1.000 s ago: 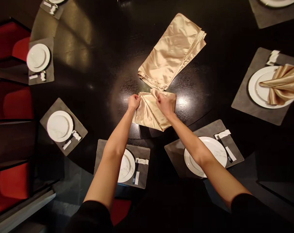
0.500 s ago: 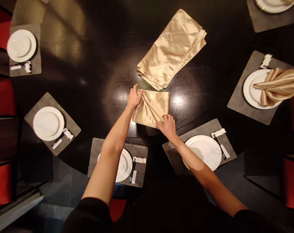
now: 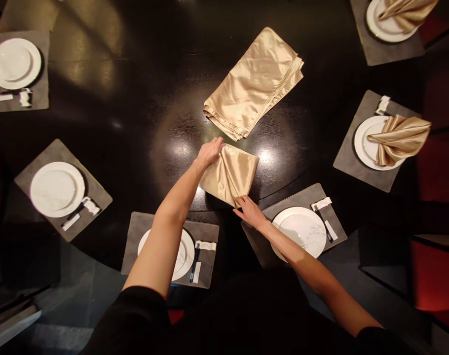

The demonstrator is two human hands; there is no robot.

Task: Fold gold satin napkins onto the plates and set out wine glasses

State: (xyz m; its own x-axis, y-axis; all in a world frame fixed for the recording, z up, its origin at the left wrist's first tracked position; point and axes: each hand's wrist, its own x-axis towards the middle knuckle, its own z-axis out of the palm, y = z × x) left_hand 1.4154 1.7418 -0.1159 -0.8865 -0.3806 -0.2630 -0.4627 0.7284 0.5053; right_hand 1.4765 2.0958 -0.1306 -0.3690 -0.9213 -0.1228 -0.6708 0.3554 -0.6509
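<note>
A gold satin napkin [image 3: 236,170], folded to a rough square with creases running down its middle, lies slightly turned near the front of the dark table. My left hand [image 3: 210,150] is closed on its far left edge, the fingers pinched together. At the near edge, my right hand [image 3: 249,209] grips the cloth between thumb and fingers; part of the grip is hidden. Just beyond sits a stack of folded gold napkins [image 3: 252,86], lying at a slant and not touched by either hand.
Place settings ring the dark table [image 3: 135,123]. A large white plate [image 3: 302,229] lies under my right forearm, another plate [image 3: 187,251] behind my left. At right, a fanned napkin [image 3: 402,138] rests on a plate. Red chairs [image 3: 437,276] stand around.
The napkin has turned a little clockwise and its middle creases are bunched tighter. My left hand has closed at the far edge, while my right hand has slid nearer to me. The view has shifted.
</note>
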